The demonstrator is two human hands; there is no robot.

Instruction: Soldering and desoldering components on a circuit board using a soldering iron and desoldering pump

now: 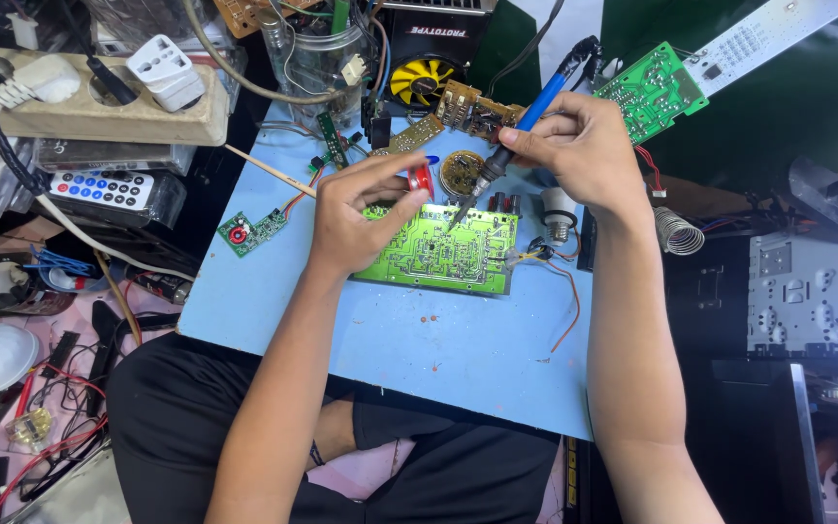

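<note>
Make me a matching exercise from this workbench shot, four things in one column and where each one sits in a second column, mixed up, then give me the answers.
Things:
1. soldering iron
2. green circuit board
3. remote control
4. power strip

Places:
A. flat on the blue board, under the left hand
B. top left corner, with plugs in it
C. held in the right hand, tip down on the board
D. left of the blue board, below the power strip

Pairs: 1-C, 2-A, 3-D, 4-B
</note>
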